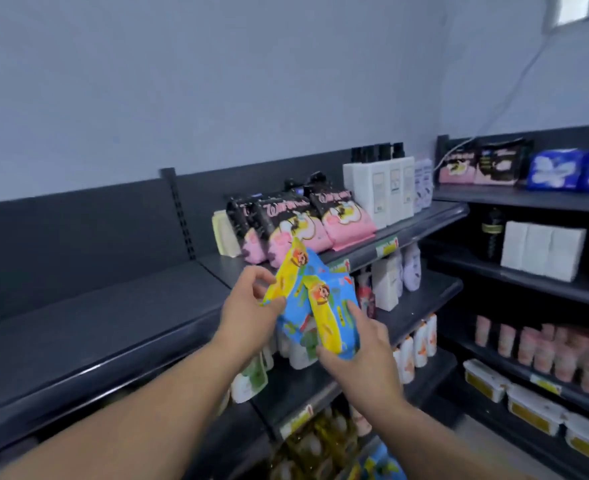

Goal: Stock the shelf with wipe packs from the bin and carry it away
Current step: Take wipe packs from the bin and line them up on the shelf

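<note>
Two blue and yellow wipe packs are held up in front of the top shelf [119,320]. My left hand [249,315] grips the upper pack [294,271] by its left edge. My right hand [362,351] holds the lower pack [331,317] from below and from the right. The two packs overlap in the middle. Both sit just below the pink and black packs [296,226] standing on the top shelf. More blue and yellow packs [379,462] show at the bottom edge; the bin itself is not visible.
The top shelf's left stretch is bare dark metal. White bottles [379,188] stand to the right of the pink packs. Lower shelves carry pouches and bottles [390,282]. A second shelf unit [528,265] at right angles on the right holds boxes, tubs and packs.
</note>
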The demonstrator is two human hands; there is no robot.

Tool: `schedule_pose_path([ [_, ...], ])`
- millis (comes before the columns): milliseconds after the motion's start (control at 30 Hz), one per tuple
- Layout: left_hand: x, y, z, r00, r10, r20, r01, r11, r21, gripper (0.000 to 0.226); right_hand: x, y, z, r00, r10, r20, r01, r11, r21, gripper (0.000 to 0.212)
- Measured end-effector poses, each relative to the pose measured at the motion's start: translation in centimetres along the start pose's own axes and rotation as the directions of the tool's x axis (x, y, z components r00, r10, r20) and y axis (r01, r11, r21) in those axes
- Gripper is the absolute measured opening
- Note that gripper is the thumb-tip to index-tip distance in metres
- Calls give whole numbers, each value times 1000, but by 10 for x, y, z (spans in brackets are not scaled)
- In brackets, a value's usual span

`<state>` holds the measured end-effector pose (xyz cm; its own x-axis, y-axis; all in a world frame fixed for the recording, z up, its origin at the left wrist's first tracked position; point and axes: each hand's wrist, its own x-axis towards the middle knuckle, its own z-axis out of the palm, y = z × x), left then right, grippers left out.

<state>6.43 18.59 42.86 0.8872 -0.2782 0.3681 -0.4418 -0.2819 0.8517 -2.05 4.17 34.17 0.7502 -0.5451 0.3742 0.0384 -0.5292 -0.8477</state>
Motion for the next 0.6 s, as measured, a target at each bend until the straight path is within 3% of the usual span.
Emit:
schedule_pose_path([
  [133,-18,-4,-92,996,-78,49,83,992,-100,73,-11,-58,50,988,-132,80,131,991,13,84],
  [300,-49,-25,-213,983,-159,90,170,979,-117,105,-42,-126,134,942,-270,199,264,963,57,84],
  [600,-105,-71,-378,985,-166,41,169,982,-80,98,-101,-218,264,808,-420,413,393,907,153,82],
])
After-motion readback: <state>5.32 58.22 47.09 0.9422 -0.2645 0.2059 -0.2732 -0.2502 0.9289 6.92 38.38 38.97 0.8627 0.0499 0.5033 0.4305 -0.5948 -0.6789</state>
